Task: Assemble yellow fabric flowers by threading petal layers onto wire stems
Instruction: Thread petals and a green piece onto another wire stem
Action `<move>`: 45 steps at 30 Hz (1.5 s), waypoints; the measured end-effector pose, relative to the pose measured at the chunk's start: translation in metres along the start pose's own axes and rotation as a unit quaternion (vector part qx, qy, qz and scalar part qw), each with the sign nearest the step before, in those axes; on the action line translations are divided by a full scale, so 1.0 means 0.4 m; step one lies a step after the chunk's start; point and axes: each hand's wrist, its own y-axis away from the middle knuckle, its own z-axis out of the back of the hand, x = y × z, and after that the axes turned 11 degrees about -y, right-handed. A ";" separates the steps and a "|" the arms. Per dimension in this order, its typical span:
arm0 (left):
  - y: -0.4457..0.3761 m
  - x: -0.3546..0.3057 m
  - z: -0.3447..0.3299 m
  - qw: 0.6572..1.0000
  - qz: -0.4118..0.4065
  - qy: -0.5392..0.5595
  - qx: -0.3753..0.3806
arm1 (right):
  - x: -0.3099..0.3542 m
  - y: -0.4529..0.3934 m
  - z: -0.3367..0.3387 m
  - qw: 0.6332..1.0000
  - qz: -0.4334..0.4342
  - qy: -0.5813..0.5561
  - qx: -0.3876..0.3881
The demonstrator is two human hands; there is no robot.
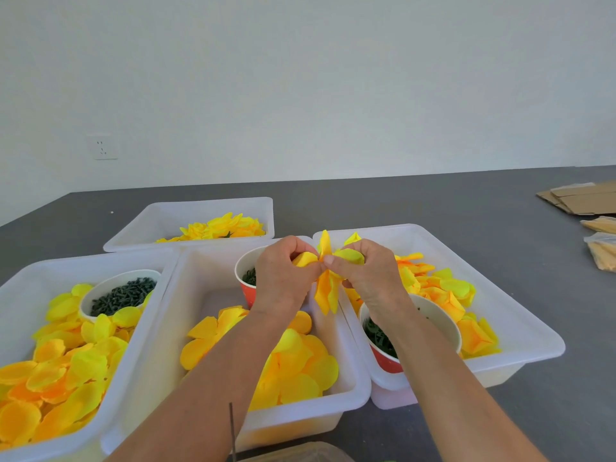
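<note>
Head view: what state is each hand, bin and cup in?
Left hand: pinching the flower.
Right hand: pinching the flower.
Far bin: holds finished flowers.
Left bin: full of petals.
White cup: filled with dark green pieces.
Middle bin: partly filled with petals.

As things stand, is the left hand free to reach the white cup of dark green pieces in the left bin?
Probably not yet: the left hand pinches the yellow petals together with the right hand. The white cup itself sits open-topped and uncovered, so letting go would leave the way clear.
</note>
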 end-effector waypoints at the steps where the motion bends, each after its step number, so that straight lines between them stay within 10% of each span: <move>1: -0.001 0.001 0.000 1.000 0.004 -0.009 0.002 | 0.002 0.001 0.001 1.000 0.007 0.010 0.003; 9: -0.010 0.008 0.005 0.999 0.051 -0.014 0.012 | -0.005 0.009 -0.007 0.962 0.162 0.217 -0.023; 18: -0.010 0.004 0.011 0.999 0.032 -0.019 -0.006 | -0.001 -0.002 0.007 0.998 0.019 -0.050 -0.017; 45: -0.030 0.024 0.029 0.991 0.103 -0.001 -0.087 | -0.012 -0.021 0.013 0.992 0.082 -0.008 -0.092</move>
